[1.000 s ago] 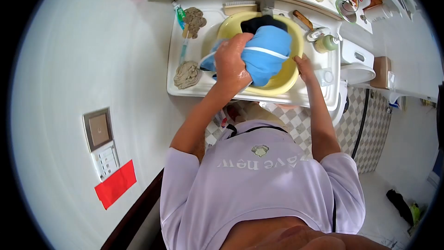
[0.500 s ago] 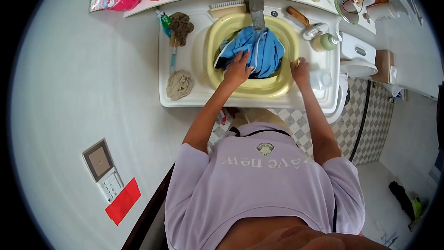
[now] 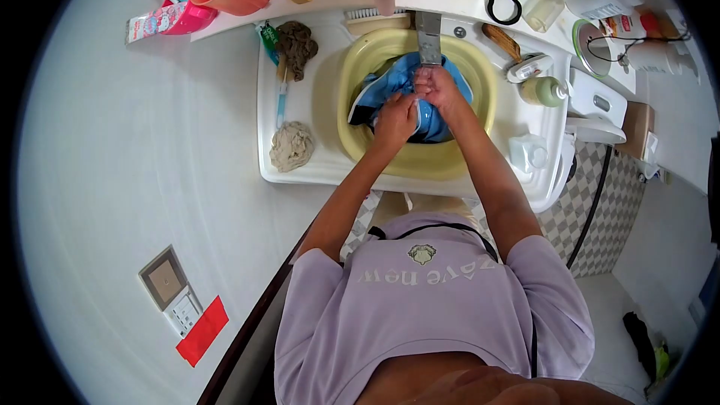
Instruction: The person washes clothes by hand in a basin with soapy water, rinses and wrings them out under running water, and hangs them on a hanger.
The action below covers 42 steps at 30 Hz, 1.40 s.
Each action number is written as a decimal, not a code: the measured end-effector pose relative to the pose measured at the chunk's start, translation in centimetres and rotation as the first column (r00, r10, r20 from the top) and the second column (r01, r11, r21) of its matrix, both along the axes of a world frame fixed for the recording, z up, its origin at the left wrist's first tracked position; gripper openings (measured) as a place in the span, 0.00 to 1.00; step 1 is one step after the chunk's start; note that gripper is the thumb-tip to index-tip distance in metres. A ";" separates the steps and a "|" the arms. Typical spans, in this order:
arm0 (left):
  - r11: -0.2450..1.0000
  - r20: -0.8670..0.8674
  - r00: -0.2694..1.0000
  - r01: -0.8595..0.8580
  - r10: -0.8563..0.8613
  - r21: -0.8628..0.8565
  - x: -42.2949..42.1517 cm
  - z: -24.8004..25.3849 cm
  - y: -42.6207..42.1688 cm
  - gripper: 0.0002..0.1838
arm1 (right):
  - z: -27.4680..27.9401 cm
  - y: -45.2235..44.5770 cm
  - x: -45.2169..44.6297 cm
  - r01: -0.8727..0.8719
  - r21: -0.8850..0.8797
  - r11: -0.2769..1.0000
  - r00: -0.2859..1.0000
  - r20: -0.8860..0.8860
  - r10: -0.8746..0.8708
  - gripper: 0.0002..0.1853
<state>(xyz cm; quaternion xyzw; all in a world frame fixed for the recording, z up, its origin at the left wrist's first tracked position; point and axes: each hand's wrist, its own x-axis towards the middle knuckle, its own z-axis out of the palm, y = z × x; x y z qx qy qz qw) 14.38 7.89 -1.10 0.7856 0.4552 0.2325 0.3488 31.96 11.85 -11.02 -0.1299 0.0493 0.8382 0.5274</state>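
A blue garment (image 3: 391, 88) with white piping and a dark patch lies bunched in a yellow plastic basin (image 3: 420, 159). My left hand (image 3: 396, 120) is closed on the garment near its middle, fingers curled into the fabric. Just under the metal faucet (image 3: 429, 37), my right hand (image 3: 437, 88) has its fingers curled in, close against the left fingertips. What the right fingers hold, if anything, is hidden. Blue cloth shows below and beside both hands. The basin sits in a white sink (image 3: 311, 169).
On the sink's left lie a brown cloth (image 3: 297, 49), a beige cloth (image 3: 292, 146) and a blue-handled brush (image 3: 282, 97). A scrubbing brush (image 3: 379, 21) rests behind the basin. To the right are a wooden-handled brush (image 3: 501, 42), a green pump bottle (image 3: 544, 91) and a clear container (image 3: 528, 152).
My right hand has left the basin's right rim and moved inward under the faucet. My left hand has shifted right and closed on the garment. The view has moved slightly.
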 end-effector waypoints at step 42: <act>0.549 0.531 0.320 0.039 0.785 -0.835 8.1 -4.3 2.3 0.26 | 0.1 1.3 -2.1 0.520 -0.052 0.852 0.715 0.572 -0.402 0.14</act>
